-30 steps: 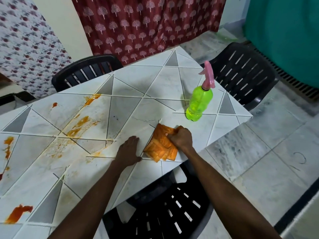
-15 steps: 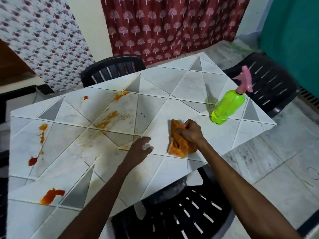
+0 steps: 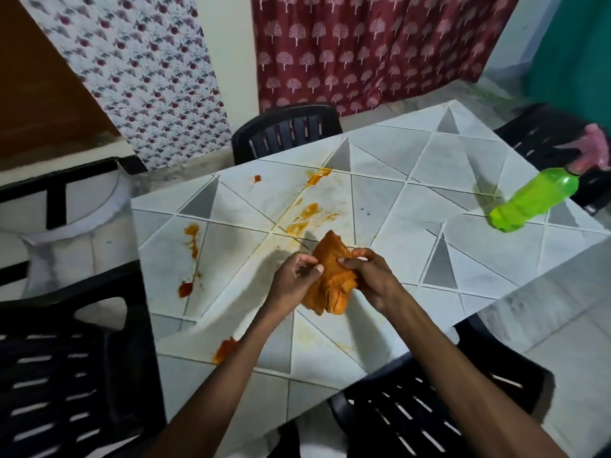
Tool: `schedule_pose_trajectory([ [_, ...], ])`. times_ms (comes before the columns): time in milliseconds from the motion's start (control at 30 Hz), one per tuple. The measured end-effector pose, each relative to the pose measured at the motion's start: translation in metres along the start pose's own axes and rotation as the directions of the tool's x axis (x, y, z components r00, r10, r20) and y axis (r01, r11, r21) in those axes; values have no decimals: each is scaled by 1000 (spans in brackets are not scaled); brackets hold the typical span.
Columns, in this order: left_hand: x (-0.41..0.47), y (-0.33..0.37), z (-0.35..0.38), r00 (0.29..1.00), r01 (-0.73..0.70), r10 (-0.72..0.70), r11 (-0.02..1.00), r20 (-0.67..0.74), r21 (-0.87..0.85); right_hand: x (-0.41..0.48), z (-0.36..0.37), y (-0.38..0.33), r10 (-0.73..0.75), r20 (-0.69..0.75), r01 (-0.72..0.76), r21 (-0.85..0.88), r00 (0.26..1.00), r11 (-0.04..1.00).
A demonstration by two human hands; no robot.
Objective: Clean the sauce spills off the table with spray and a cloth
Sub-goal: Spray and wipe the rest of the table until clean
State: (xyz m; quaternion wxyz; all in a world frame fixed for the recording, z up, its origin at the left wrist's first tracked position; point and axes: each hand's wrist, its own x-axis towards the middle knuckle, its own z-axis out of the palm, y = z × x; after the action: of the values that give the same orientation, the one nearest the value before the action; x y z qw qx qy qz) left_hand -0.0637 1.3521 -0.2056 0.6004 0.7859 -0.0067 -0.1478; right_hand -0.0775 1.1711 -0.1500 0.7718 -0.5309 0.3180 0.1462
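Now lifted off the white tiled table (image 3: 413, 246), the crumpled orange cloth (image 3: 330, 279) is gripped by left hand (image 3: 292, 282) and right hand (image 3: 370, 276), likely refolding for remaining sauce spills (image 3: 305, 216).

A table (image 3: 396, 180) with a pale marble-look top, cut by thin lines into triangles, some grey, fills the middle. Black plastic slatted chairs stand round it: one at the far side (image 3: 287, 131), one at the left (image 3: 66, 368), one at the near edge (image 3: 426, 414), one at the right (image 3: 542, 133). Behind hang a maroon curtain (image 3: 370, 47) printed with pale trees and a white flowered curtain (image 3: 132, 71), a cream wall (image 3: 228, 44) between them. The floor (image 3: 562, 312) is grey marble tile. A teal surface (image 3: 575, 51) is at the far right.
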Motion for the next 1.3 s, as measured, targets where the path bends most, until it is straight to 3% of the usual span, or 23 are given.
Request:
schedule_pose_trajectory([
  [167, -17, -21, -49, 998, -42, 37, 993, 47, 111, 7, 48, 38, 131, 41, -137, 215, 991, 967],
  [233, -20, -33, -60, 995, -78, 58, 957, 81, 281, 13, 57, 48, 158, 87, -177, 285, 984, 942],
  [300, -21, -47, -61, 992, -119, 86, 854, 88, 506, 23, 58, 59, 172, 50, -179, 263, 984, 948],
  [367, -21, -63, -56, 992, -123, 77, 733, 98, 669, 36, 55, 71, 138, -81, -130, 103, 987, 986],
  [433, -22, -77, -48, 994, -110, 47, 640, 103, 760, 48, 46, 81, 43, -242, -102, -238, 969, 966],
  [500, -23, -85, -40, 994, -109, 69, 607, 85, 787, 53, 36, 82, -75, -306, -118, -564, 949, 817],
  [567, -23, -85, -35, 993, -107, 104, 619, 55, 778, 52, 28, 76, -147, -233, -87, -762, 961, 642],
  [667, -24, -85, -32, 991, -112, 129, 644, 37, 757, 52, 20, 68, -168, -100, -14, -893, 981, 450],
  [833, -26, -87, -32, 998, -50, 70, 745, -3, 665, 52, 9, 68, -229, 39, 123, -924, 973, 363],
  [1033, -20, -89, -45, 990, -143, 94, 726, 109, 673, 53, 5, 63, -176, 150, 219, -840, 973, 497],
  [1233, -5, -79, -58, 968, -247, 199, 621, 155, 744, 63, 13, 52, -161, -47, 88, -671, 986, 736],
  [1300, 4, -75, -63, 979, -192, 184, 674, 89, 714, 70, 14, 54, -91, -108, 7, -608, 990, 794],
])
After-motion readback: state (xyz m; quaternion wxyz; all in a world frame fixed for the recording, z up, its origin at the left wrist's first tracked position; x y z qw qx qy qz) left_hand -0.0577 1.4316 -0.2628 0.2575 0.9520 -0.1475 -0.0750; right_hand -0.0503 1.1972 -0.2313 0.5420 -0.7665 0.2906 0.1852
